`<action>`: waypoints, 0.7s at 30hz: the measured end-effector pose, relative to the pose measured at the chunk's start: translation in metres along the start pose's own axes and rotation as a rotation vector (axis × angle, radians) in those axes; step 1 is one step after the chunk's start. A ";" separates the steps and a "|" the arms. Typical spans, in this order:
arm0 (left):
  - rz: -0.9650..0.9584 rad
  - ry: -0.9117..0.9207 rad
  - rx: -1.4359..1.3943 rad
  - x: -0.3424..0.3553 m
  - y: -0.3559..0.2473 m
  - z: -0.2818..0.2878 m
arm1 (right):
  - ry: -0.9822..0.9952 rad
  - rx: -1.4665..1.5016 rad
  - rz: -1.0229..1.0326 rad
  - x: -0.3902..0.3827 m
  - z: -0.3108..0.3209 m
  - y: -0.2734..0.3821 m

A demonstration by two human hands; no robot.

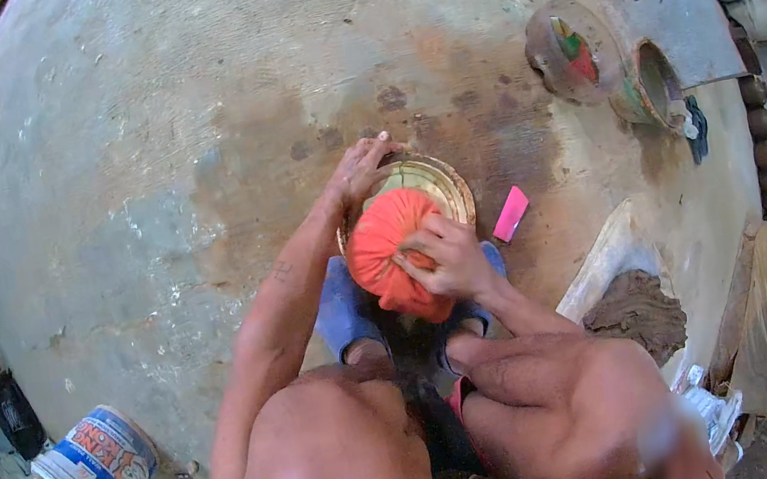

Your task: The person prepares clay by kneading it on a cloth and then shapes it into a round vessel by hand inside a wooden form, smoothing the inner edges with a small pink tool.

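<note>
A right hand [447, 257] grips a fold of an orange cloth bundle [382, 245], which overlaps the near side of a round metal basin [454, 185] on the floor [132, 129]. The left hand [355, 173] touches the far rim; whether it clasps is unclear. A loosened pinch might open the cloth; lopsided pressure could tip the basin toward the blue shoes [342, 305].

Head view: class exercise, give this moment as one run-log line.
left hand: on round basin rim | right hand: gripping orange cloth bundle | bundle: overlapping basin | pink block: right of basin
</note>
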State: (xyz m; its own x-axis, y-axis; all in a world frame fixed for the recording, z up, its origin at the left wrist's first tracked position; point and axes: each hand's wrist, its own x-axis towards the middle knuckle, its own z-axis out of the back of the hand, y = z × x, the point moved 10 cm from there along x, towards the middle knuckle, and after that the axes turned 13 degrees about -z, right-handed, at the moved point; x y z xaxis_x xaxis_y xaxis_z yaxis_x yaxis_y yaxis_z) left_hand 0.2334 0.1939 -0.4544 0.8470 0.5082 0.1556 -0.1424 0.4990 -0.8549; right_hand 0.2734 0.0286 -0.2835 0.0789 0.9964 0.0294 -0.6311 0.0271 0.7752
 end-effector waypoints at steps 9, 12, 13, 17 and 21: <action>0.174 0.087 -0.562 0.026 -0.015 -0.029 | -0.109 -0.223 -0.065 0.027 0.001 -0.064; 0.195 0.046 -0.502 0.014 0.001 -0.016 | -0.117 -0.162 -0.044 0.041 0.021 -0.040; 0.217 0.046 -0.495 0.001 0.018 -0.015 | -0.135 -0.129 -0.027 0.038 0.021 -0.023; 0.335 0.038 -0.586 0.021 0.007 -0.049 | -0.185 -0.402 -0.288 0.029 0.041 -0.090; 0.341 -0.057 -0.525 0.004 0.025 -0.025 | -0.185 -0.227 -0.232 0.020 0.056 -0.044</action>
State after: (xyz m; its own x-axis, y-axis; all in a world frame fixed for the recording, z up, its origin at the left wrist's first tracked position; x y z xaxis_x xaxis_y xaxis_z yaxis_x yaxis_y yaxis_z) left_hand 0.2457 0.1908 -0.4874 0.7676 0.6219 -0.1553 -0.1175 -0.1016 -0.9879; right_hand 0.3459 0.0426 -0.2816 0.3646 0.9312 -0.0009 -0.7335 0.2879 0.6157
